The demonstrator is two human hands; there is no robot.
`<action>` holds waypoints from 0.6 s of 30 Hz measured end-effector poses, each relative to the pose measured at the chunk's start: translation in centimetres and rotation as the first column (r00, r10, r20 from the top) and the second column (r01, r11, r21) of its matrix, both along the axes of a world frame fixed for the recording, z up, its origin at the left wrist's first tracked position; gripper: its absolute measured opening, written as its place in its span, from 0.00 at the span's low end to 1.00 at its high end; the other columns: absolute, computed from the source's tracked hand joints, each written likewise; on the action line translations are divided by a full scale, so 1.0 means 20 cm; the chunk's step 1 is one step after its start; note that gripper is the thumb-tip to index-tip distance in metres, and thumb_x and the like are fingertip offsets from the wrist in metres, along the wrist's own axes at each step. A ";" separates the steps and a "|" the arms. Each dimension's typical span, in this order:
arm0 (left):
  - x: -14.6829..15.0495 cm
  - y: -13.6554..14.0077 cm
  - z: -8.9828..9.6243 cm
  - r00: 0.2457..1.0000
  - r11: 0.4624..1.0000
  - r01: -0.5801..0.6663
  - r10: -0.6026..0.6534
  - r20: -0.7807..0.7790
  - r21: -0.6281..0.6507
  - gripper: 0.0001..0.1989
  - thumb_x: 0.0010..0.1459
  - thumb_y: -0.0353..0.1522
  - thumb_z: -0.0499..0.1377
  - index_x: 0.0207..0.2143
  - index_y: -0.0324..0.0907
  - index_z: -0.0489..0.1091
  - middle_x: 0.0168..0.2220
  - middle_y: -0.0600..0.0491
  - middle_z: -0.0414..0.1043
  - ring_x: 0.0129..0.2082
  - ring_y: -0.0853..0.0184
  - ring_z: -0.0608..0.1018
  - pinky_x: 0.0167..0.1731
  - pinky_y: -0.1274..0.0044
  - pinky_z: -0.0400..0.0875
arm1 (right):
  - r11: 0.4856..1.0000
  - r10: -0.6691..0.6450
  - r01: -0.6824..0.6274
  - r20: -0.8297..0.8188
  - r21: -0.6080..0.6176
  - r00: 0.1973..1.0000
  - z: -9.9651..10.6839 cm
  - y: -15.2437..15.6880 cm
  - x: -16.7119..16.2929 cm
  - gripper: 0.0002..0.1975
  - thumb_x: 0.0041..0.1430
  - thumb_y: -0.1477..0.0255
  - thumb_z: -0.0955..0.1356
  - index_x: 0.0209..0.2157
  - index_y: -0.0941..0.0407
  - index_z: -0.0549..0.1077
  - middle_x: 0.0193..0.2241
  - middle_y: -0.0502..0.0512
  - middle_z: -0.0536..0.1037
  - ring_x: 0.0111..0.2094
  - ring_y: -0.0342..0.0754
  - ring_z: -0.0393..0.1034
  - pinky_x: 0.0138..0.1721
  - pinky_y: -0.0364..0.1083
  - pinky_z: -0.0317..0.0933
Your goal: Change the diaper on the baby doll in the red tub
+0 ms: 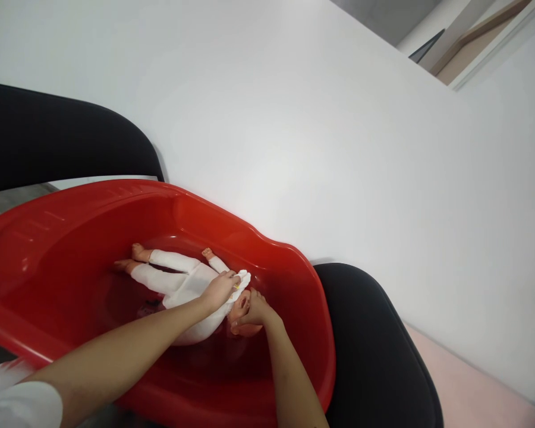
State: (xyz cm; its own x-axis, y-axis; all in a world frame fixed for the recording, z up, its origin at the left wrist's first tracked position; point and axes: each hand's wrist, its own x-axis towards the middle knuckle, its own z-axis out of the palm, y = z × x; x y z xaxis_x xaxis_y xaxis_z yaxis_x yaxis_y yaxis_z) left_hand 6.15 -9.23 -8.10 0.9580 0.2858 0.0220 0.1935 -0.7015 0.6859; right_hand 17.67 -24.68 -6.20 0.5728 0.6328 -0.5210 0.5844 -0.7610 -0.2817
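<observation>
Red tub (294, 267), one, smooth-walled: its far rim is running close along a white wall (339, 148), and its near rim is passing beneath both forearms. Its widest open room, as I am viewing it through the head camera, is lying to the left, beyond the feet; a smaller stretch is opening between the head and the right end, and the far side is leaving only a narrow margin beside one small outstretched arm. Doll (198, 285), one, dressed in white, feet bare: it is lying face up inside the tub, feet pointing left, head toward the right end, directly beneath both hands. My left hand (220, 292) is reaching across its upper chest, fingers resting on a white scalloped piece (245, 278) near the neck; whether they are pinching it or only pressing, I cannot tell. My right hand (257, 310) is gripping the doll's head, thumb on one side and fingers on the other, wrist angling up from the near rim. Black padded pieces, two: one (62, 137) is standing behind the tub's left end, the other (370, 345) is sitting just beside its right end. White sleeve (24, 404), one: it is covering the upper left arm at the lower corner.
</observation>
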 end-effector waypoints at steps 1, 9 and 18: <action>0.00 0.01 0.00 1.000 1.000 0.013 -0.014 0.003 0.010 0.13 0.71 0.27 0.54 0.48 0.39 0.79 0.54 0.43 0.80 0.57 0.57 0.79 0.60 0.71 0.70 | 1.000 0.003 -0.003 -0.001 -0.003 1.000 0.00 0.00 0.00 0.71 0.33 0.57 0.87 0.77 0.56 0.57 0.76 0.71 0.60 0.78 0.69 0.52 0.75 0.58 0.53; 0.02 0.02 -0.05 0.995 0.995 0.098 -0.098 0.012 0.009 0.26 0.57 0.17 0.58 0.57 0.37 0.79 0.60 0.45 0.81 0.62 0.56 0.77 0.65 0.74 0.65 | 1.000 0.017 -0.017 0.007 0.015 1.000 -0.01 0.00 0.01 0.70 0.32 0.58 0.88 0.75 0.55 0.61 0.75 0.71 0.61 0.77 0.70 0.53 0.75 0.59 0.53; 0.01 -0.02 0.06 0.990 0.990 0.121 -0.115 -0.086 0.073 0.22 0.56 0.22 0.64 0.54 0.39 0.80 0.51 0.43 0.84 0.51 0.52 0.82 0.52 0.72 0.72 | 0.998 0.064 -0.064 -0.013 0.000 0.998 0.00 0.00 0.02 0.69 0.33 0.58 0.88 0.75 0.59 0.61 0.72 0.73 0.64 0.76 0.71 0.54 0.74 0.59 0.55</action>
